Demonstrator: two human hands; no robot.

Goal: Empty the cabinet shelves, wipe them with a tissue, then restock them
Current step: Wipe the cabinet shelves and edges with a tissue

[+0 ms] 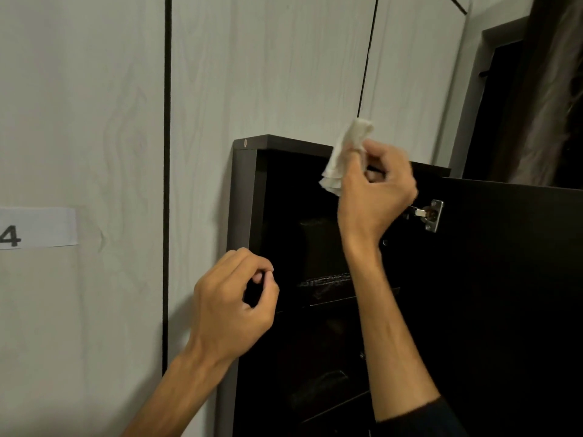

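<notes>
White tissue (345, 156), one, pinched in right hand (375, 190); left hand (232, 298) empty.

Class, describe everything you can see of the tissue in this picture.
The tissue is white, soft-looking paper, crumpled and folded into layers. The right hand grips it, fingers curled round its middle; one end sticks up above the fingers, the layered end hangs below. It is held in front of the top edge of the dark cabinet.
</notes>
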